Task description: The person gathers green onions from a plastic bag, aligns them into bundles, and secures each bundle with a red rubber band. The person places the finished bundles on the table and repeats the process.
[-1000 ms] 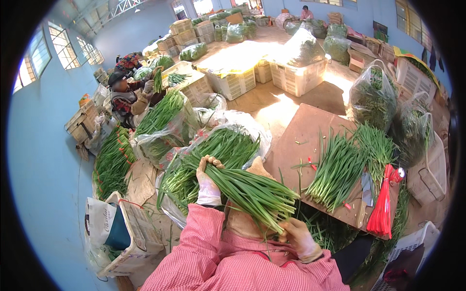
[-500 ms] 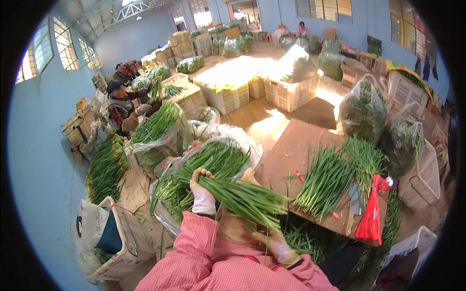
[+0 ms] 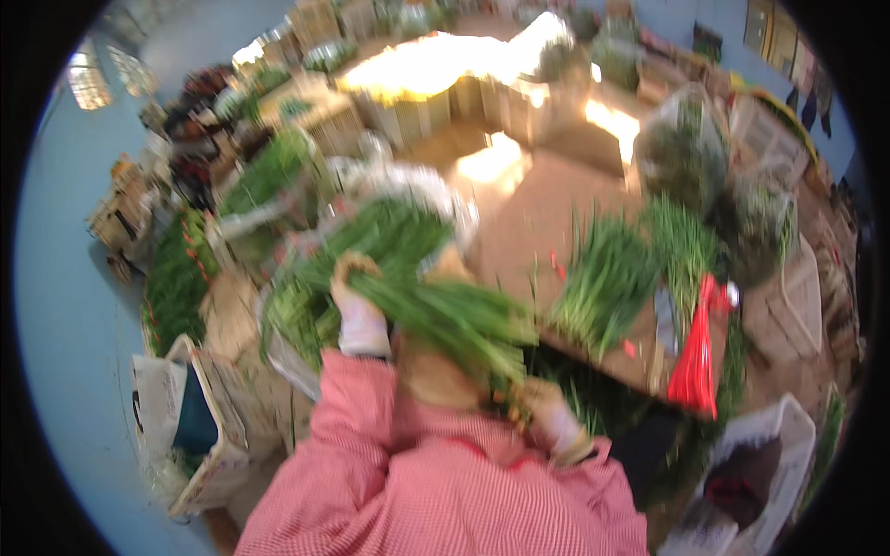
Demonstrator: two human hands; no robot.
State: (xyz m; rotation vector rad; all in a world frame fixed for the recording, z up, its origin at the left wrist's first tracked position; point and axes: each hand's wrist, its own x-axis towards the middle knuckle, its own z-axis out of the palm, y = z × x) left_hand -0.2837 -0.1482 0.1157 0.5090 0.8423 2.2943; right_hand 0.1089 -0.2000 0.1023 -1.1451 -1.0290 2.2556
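Note:
My left hand (image 3: 360,310), in a pale glove, is wrapped around a bunch of long green leafy stalks (image 3: 445,315), held slanting with the pale stem ends toward lower right. Close below those ends, my gloved right hand (image 3: 550,413) has its fingers curled in; small yellowish-brown bits show by the fingertips, too blurred to name. Behind the bunch, a plastic-lined heap of the same greens (image 3: 389,236) lies. On the brown board (image 3: 519,218) to the right rest loose green stalks (image 3: 607,283) and a bundle of red strips (image 3: 695,361).
Bundled greens (image 3: 176,287) stand along the left wall. At lower left is a white crate (image 3: 209,445) with bags; another white crate (image 3: 788,445) sits at lower right. Filled plastic bags (image 3: 686,157) stand beyond the board. A person (image 3: 199,144) is at far left.
The view has tilted downward and blurred. My right hand has turned and risen toward the stem ends, with its fingers curled in. My left hand keeps its hold on the bunch.

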